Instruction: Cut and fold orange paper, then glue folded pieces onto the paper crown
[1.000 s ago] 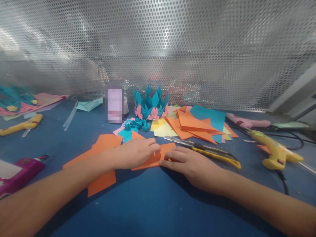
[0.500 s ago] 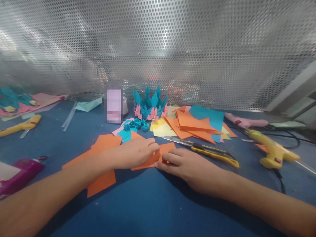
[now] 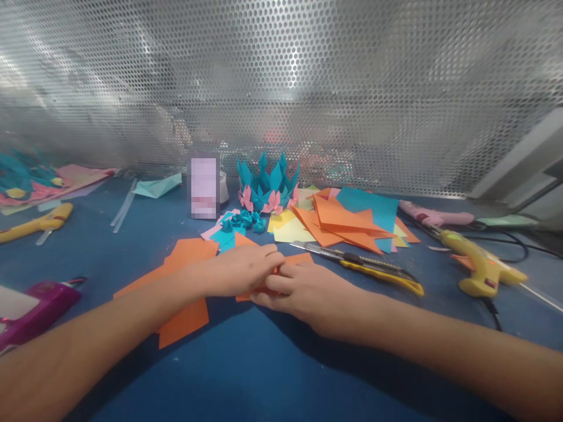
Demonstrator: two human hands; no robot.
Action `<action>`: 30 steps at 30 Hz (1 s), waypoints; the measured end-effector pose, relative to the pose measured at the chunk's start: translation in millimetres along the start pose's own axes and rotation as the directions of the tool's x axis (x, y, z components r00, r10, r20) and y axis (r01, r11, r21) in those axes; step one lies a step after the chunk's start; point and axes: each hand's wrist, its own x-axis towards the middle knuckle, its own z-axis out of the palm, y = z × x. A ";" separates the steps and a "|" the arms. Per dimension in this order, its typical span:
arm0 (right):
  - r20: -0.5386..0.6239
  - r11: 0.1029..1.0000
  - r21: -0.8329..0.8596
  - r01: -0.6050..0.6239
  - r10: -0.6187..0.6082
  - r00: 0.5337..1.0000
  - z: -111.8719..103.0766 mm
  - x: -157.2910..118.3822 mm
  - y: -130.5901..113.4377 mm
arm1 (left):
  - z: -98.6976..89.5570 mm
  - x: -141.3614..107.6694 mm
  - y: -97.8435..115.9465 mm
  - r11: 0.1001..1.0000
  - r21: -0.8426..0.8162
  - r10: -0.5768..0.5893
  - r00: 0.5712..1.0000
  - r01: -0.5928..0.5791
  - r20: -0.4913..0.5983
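On the blue table, my left hand point(image 3: 241, 269) rests over a small piece of orange paper point(image 3: 301, 258), its fingers bent and close together. My right hand point(image 3: 303, 293) presses on the same paper from the right, fingers curled and meeting the left hand's fingertips. Both hands cover most of that sheet. Under my left wrist and forearm lie larger orange sheets point(image 3: 185, 319). Just behind the hands are crumpled teal paper pieces point(image 3: 244, 220), and a box cutter with a yellow handle point(image 3: 382, 275) lies to the right.
Farther back stands a teal and pink folded-paper crown point(image 3: 268, 184) beside a blurred upright screen point(image 3: 203, 187). Stacked orange paper point(image 3: 343, 223) lies to its right. Yellow glue guns lie right point(image 3: 488, 264) and left point(image 3: 39, 224). A magenta device point(image 3: 41, 310) sits front left.
My right hand has moved left across the orange paper until its fingers meet those of my left hand. The view has shifted slightly.
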 end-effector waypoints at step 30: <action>-0.007 0.929 0.143 -0.340 0.345 0.939 0.5 -65.3 8.6 | 4.6 1.4 -0.6 0.991 0.134 -0.023 1.000 0.024 -0.008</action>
